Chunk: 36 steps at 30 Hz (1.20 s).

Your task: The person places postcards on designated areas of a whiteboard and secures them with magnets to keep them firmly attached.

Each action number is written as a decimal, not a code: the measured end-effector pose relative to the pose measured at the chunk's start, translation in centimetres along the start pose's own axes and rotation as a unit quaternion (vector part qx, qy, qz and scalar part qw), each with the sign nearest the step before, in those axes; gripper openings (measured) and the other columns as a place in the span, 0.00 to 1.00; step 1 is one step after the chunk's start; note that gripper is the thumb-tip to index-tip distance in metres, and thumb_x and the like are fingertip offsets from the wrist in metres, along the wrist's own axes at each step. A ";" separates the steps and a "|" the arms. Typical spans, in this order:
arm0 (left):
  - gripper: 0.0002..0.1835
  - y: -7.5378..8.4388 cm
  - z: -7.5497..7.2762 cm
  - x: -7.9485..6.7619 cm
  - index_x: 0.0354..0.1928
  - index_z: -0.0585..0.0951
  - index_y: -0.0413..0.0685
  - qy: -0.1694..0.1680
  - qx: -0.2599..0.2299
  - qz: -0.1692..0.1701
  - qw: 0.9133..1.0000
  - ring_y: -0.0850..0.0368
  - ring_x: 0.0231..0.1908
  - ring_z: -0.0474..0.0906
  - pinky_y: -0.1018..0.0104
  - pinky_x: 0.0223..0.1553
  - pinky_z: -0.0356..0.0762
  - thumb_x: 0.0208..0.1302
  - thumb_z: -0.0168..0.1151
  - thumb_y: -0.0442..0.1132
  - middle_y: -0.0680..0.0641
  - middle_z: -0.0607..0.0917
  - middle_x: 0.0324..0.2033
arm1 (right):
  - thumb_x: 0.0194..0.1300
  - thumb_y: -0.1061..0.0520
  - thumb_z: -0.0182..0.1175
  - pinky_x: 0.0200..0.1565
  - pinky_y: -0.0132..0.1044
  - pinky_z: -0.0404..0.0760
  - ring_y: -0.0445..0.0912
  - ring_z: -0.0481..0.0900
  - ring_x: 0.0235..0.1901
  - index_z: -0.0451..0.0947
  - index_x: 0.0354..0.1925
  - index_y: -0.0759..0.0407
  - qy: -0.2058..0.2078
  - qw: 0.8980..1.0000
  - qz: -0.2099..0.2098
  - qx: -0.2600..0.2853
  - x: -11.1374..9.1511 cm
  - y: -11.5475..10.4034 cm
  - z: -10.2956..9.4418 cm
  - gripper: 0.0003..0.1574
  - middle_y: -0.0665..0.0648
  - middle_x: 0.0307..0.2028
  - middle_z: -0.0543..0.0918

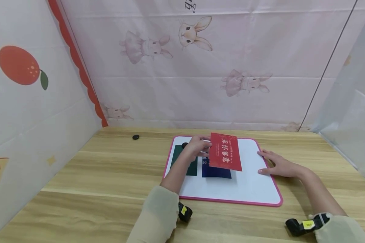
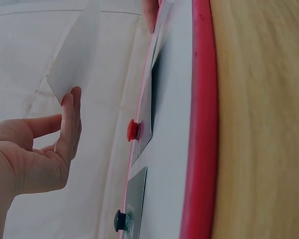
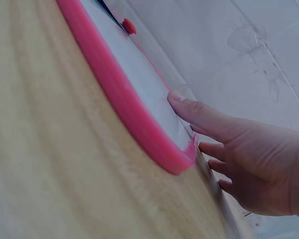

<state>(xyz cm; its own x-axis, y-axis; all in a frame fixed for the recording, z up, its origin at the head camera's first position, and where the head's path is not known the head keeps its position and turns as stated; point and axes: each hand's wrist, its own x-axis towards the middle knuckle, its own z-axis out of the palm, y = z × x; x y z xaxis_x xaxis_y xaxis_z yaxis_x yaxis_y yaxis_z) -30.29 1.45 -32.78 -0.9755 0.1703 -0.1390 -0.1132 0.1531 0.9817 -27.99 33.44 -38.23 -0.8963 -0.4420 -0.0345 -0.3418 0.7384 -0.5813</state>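
Observation:
A red card [image 1: 225, 152] with white lettering is raised over the whiteboard [image 1: 249, 185], which has a pink rim. My left hand [image 1: 197, 146] holds the card by its left edge; the left wrist view shows the fingertips at a corner of its pale back and the thumb apart from it. Under the red card lies a dark blue card [image 1: 216, 172], partly hidden, with a red magnet [image 2: 133, 130] on it. Left of that is a dark green card [image 1: 192, 167] with a black magnet [image 2: 120, 220]. My right hand [image 1: 280, 165] rests at the board's right edge, thumb over the white surface, fingers extended.
Another black magnet [image 1: 136, 137] lies on the wooden table [image 1: 88, 182], left of the board near the back. Printed cloth walls [image 1: 176, 101] stand behind and at both sides. Each wrist wears a black camera strap [image 1: 307, 224].

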 end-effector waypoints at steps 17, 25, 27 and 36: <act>0.16 -0.4 1.3 0.3 0.53 0.74 0.39 0.004 -0.012 -0.016 1.000 0.53 0.29 0.81 0.63 0.30 0.80 0.63 0.57 0.32 0.43 0.81 0.31 | 0.52 0.43 0.65 0.52 0.70 0.54 0.70 0.44 0.61 0.50 0.67 0.68 0.002 1.000 0.000 0.002 -0.1 -0.1 0.0 0.56 0.75 0.65 0.48; 0.16 -0.3 1.9 0.4 0.53 0.74 0.38 -0.003 -0.013 -0.012 1.000 0.53 0.29 0.81 0.63 0.30 0.80 0.63 0.57 0.31 0.43 0.81 0.31 | 0.54 0.44 0.64 0.51 0.71 0.52 0.71 0.44 0.61 0.50 0.67 0.69 0.005 1.000 -0.005 0.001 -0.1 -0.1 0.0 0.55 0.76 0.64 0.48; 0.16 -0.3 2.0 0.6 0.53 0.74 0.38 -0.006 -0.013 -0.010 1.000 0.53 0.28 0.81 0.63 0.30 0.80 0.63 0.57 0.31 0.43 0.81 0.31 | 0.53 0.43 0.64 0.52 0.70 0.52 0.71 0.43 0.61 0.50 0.67 0.69 0.004 1.000 0.000 0.004 -0.1 -0.1 0.0 0.55 0.75 0.65 0.47; 0.16 -0.5 2.9 1.0 0.53 0.74 0.37 -0.012 -0.015 -0.012 1.000 0.52 0.27 0.81 0.63 0.29 0.80 0.62 0.56 0.30 0.43 0.81 0.28 | 0.51 0.42 0.66 0.53 0.70 0.52 0.70 0.42 0.62 0.50 0.68 0.66 0.005 1.000 0.012 0.000 -0.1 -0.3 0.0 0.57 0.73 0.66 0.47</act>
<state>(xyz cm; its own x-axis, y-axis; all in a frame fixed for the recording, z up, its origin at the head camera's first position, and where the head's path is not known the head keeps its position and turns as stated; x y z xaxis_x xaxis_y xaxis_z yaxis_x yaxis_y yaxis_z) -30.66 4.41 -33.77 -0.9675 0.1912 -0.1657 -0.1429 0.1276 0.9815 -27.81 33.28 -38.09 -0.9069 -0.4193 -0.0407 -0.3200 0.7486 -0.5807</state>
